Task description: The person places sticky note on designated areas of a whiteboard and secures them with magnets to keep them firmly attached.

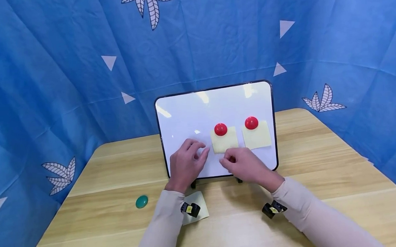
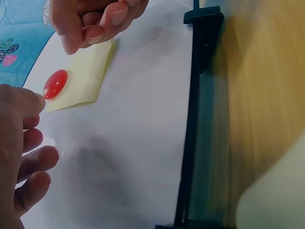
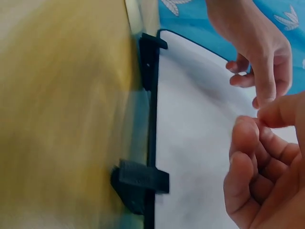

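A whiteboard (image 1: 184, 116) with a black rim leans upright on the table. Two pale yellow paper notes hang on it, a left note (image 1: 226, 144) and a right note (image 1: 260, 137), each under a round red magnet at its top: the left magnet (image 1: 220, 129) and the right magnet (image 1: 251, 123). My left hand (image 1: 185, 162) hovers before the board left of the left note, fingers loosely bent and apart, holding nothing. Below the notes is my right hand (image 1: 243, 163), its fingers curled in and thumb tip at the index finger (image 3: 245, 136); nothing shows between them.
On the wooden table (image 1: 123, 228) a green magnet (image 1: 141, 201) lies left of my left forearm. Another yellow note (image 1: 201, 205) lies partly hidden beneath that forearm. Black stand clips (image 3: 143, 176) hold the board's lower edge. A blue patterned curtain (image 1: 214, 39) surrounds the table's back and sides.
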`<state>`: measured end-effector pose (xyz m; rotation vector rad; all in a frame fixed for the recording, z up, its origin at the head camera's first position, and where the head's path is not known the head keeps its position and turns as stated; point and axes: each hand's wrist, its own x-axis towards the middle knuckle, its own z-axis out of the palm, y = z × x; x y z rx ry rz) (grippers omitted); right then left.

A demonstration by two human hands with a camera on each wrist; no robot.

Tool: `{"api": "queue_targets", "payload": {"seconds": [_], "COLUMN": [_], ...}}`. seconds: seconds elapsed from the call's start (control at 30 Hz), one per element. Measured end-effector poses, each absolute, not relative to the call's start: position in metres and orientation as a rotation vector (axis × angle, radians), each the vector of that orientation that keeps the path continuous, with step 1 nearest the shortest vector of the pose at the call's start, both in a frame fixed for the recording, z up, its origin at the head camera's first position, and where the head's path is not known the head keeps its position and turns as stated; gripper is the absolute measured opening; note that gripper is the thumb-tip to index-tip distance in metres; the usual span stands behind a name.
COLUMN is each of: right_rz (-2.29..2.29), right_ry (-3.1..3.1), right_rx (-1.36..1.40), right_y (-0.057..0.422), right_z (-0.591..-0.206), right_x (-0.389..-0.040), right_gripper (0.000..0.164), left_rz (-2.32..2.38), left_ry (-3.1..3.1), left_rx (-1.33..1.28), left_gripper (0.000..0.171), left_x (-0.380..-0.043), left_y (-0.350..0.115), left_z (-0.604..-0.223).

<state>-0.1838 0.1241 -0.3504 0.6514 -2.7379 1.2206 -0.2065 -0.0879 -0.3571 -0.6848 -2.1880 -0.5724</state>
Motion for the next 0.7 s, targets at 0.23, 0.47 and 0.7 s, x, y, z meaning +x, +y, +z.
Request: {"api": "queue_targets", "payload": {"seconds": [0.23,0.47,0.7], "right_rz": [1.145,1.063,1.011], "right_ry": [-2.775,-2.828,-2.865], "right_rx": [0.929,1.095,1.189], "right_y": [0.111,0.103,0.100], "right_z": [-0.359,-0.362,-0.363], "right_x": [-0.179,-0.174,-0.169], "right_gripper": [0.023,0.019,0.014], "left_rz": [-0.522,-0.502,-0.487], "left_ry": [-2.217,-2.271,-2.319], "left_rx": [-0.758,-0.754,-0.736], "left_gripper": [0.015,0.012,0.013], "left_x": [-0.201,-0.193,-0.187], "left_y": [-0.097,-0.110,-0.120], "left_z": [-0.361,-0.365,-0.368]}}
